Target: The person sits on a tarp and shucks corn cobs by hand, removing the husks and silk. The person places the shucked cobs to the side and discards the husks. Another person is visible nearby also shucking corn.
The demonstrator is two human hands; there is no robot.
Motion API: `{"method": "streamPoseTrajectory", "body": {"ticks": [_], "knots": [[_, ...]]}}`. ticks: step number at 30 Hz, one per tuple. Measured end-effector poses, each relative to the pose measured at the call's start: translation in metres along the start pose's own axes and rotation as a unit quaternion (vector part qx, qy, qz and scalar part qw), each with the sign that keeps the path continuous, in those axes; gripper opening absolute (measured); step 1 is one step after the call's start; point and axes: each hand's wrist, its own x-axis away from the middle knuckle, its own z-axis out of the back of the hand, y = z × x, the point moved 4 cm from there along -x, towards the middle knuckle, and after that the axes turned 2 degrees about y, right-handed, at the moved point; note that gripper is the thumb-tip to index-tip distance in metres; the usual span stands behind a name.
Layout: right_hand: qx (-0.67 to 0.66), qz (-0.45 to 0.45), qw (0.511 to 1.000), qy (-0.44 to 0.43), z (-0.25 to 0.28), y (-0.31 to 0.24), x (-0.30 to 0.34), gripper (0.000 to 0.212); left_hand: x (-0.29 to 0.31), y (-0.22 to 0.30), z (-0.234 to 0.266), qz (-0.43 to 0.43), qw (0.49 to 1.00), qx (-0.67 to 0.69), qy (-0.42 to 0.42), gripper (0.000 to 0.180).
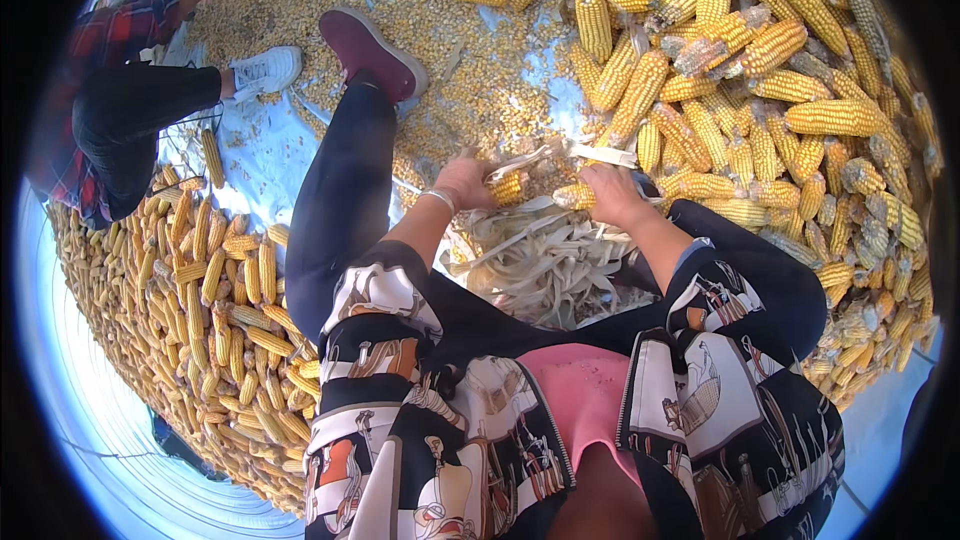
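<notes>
My left hand (463,183), with a light band at its wrist, is closed around a yellow corn cob (509,188). Opposite it, my right hand (611,194) grips another corn cob (574,197). The two cobs point toward each other with a small gap between them. Strips of dry husk (602,153) stick out just above my right hand, and one more strip reaches from my left hand. Below both hands, a heap of pale loose husks (545,255) lies between my legs. My fingers partly cover both cobs.
A large pile of corn cobs (740,90) rises at the right, and another cob heap (230,320) spreads at the left. Loose kernels (290,0) cover the sheet ahead, around my maroon shoe (372,53). A person in a plaid sleeve (110,40) sits at the upper left.
</notes>
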Motion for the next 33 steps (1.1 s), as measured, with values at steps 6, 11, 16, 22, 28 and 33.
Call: {"method": "streamPoseTrajectory", "body": {"ticks": [6,11,16,22,28,33], "knots": [[-0.736,-0.084,0.671,-0.037,0.072,-0.031,0.022,0.059,0.077,0.046,0.007,-0.042,0.728,0.673,-0.128,0.057],[-0.754,-0.006,0.655,0.039,0.093,-0.098,0.086,0.052,0.11,0.117,-0.039,-0.107,0.706,0.7,-0.005,0.05],[-0.746,-0.097,0.658,-0.045,0.064,-0.141,0.143,0.036,0.167,0.137,-0.108,-0.054,0.557,0.828,-0.043,0.055],[-0.553,0.165,0.804,-0.145,0.146,-0.357,0.145,0.053,0.323,0.046,-0.04,-0.279,0.37,0.873,0.151,0.061],[-0.26,0.665,0.698,-0.051,0.225,-0.613,0.243,0.08,0.641,-0.123,0.021,-0.608,0.109,0.638,0.46,0.081],[-0.236,0.605,0.76,-0.013,0.235,-0.508,0.161,0.064,0.592,-0.121,-0.009,-0.422,0.159,0.7,0.554,0.035]]}}
